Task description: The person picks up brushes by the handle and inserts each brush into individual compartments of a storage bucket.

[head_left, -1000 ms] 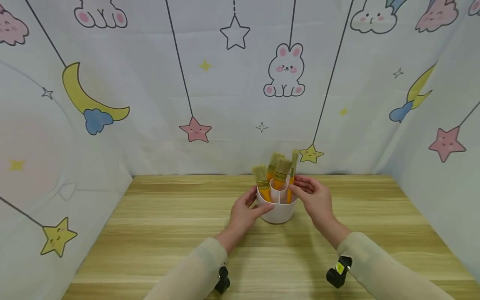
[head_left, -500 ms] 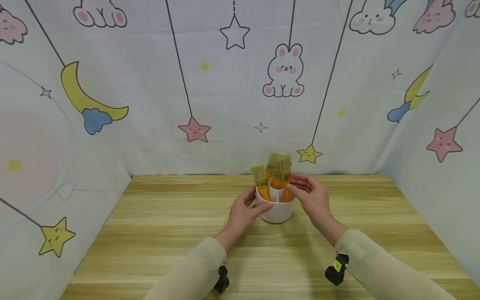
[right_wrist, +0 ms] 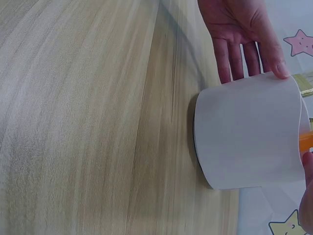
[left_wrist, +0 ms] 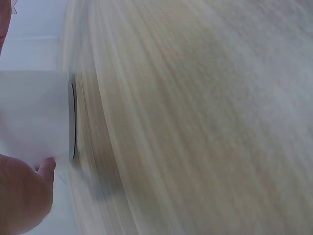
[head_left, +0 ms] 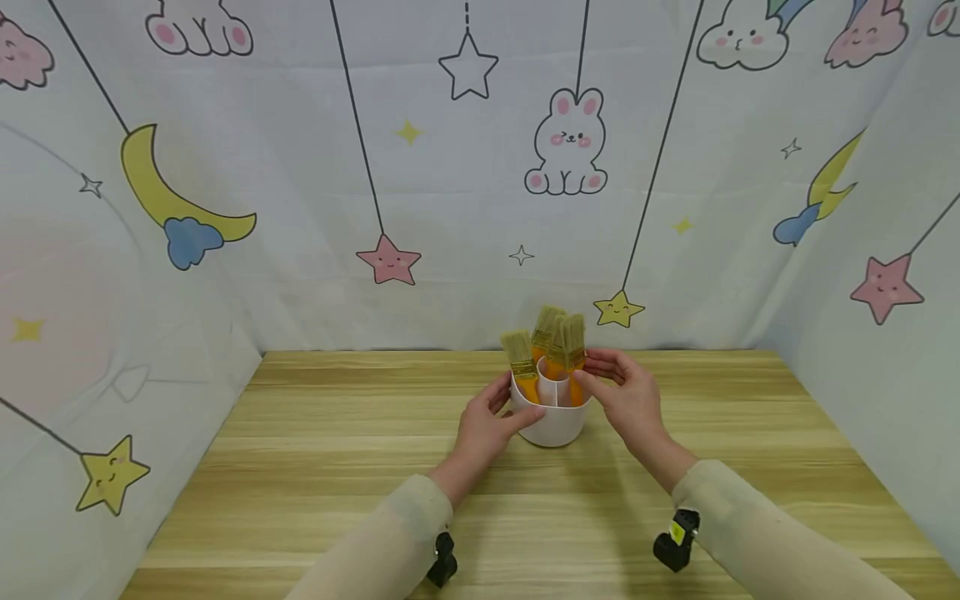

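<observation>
A white round holder with inner dividers (head_left: 551,429) stands on the wooden table, with several orange-handled paintbrushes in it, bristles up. My left hand (head_left: 487,425) grips its left side, thumb on the front rim; in the right wrist view the fingers of that left hand (right_wrist: 239,24) lie along the wall. My right hand (head_left: 630,396) pinches the rightmost paintbrush (head_left: 573,337) by its orange handle (right_wrist: 306,141), at the holder's right rim. Another paintbrush (head_left: 519,350) leans left in the holder. Two more stand at the back and centre, partly overlapped by the held one.
The wooden table (head_left: 337,467) reaches back to a white cloth (head_left: 457,183) printed with stars, moons and rabbits. Cloth also hangs at the left and right sides. Black wrist cameras are strapped at both sleeves.
The rightmost paintbrush has turned from edge-on to broad side facing me and sits a little lower and further left, overlapping the centre brush. The left hand keeps its grip on the holder.
</observation>
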Action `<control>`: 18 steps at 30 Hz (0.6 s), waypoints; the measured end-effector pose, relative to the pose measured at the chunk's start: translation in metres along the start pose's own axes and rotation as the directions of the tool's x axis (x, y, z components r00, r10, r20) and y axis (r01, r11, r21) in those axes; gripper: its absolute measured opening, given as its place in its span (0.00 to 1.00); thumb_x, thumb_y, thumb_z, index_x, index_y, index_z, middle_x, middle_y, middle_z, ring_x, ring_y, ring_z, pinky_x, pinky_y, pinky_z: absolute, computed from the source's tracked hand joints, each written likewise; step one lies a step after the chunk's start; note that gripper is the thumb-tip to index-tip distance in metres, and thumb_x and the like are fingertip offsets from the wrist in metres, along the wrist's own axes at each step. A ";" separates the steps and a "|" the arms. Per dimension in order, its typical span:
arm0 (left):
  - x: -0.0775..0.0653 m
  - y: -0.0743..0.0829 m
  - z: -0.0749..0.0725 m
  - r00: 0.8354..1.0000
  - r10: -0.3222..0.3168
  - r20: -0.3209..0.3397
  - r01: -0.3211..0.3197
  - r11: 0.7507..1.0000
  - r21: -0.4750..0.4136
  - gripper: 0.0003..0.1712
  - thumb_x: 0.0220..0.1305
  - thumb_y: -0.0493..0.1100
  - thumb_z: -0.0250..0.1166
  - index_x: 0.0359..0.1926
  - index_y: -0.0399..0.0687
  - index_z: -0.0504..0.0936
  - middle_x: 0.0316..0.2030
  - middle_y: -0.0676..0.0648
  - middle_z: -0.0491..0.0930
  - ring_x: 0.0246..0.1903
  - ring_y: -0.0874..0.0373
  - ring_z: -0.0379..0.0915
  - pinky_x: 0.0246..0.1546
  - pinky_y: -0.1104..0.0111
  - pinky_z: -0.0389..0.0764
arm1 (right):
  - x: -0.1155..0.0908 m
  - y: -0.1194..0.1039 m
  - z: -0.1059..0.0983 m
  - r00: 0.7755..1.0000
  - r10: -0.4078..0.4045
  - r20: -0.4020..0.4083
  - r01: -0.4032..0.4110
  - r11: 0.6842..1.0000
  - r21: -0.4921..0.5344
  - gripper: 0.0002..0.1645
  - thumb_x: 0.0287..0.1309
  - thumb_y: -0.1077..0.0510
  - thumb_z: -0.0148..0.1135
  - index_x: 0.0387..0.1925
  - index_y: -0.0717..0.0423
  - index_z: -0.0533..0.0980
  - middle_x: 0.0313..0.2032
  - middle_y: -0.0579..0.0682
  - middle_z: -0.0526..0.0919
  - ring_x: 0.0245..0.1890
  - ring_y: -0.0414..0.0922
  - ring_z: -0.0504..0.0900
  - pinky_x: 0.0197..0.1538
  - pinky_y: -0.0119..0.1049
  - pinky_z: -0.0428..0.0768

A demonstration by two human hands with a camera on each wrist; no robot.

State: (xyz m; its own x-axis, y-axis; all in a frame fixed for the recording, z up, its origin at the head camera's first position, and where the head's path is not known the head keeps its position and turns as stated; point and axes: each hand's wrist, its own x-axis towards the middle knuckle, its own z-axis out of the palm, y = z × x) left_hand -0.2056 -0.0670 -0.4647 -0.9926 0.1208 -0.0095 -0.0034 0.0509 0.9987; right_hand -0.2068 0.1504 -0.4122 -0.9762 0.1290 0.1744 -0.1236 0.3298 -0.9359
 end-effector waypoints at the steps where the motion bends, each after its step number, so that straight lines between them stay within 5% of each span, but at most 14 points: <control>1: 0.000 0.000 0.000 1.000 0.000 0.000 0.000 1.000 0.000 0.48 0.65 0.49 0.80 0.80 0.44 0.68 0.77 0.42 0.69 0.76 0.43 0.66 0.72 0.48 0.74 | 0.000 0.000 -0.001 1.000 -0.003 0.003 0.003 1.000 -0.007 0.25 0.67 0.57 0.76 0.62 0.61 0.81 0.59 0.59 0.87 0.59 0.50 0.86 0.51 0.17 0.80; 18: 0.000 0.000 0.000 1.000 -0.009 -0.005 0.009 1.000 -0.008 0.48 0.64 0.48 0.80 0.80 0.44 0.69 0.77 0.43 0.69 0.76 0.43 0.66 0.72 0.48 0.74 | 0.000 0.003 -0.009 0.994 -0.028 0.107 0.024 0.999 0.038 0.31 0.68 0.59 0.74 0.68 0.64 0.76 0.64 0.62 0.83 0.65 0.56 0.82 0.59 0.26 0.83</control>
State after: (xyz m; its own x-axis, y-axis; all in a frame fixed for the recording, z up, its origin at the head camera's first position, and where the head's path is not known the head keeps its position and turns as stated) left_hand -0.2060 -0.0669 -0.4646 -0.9932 0.1153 -0.0182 -0.0131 0.0444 0.9989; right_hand -0.2059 0.1601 -0.4120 -0.9858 0.0192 0.1667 -0.1536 0.2970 -0.9424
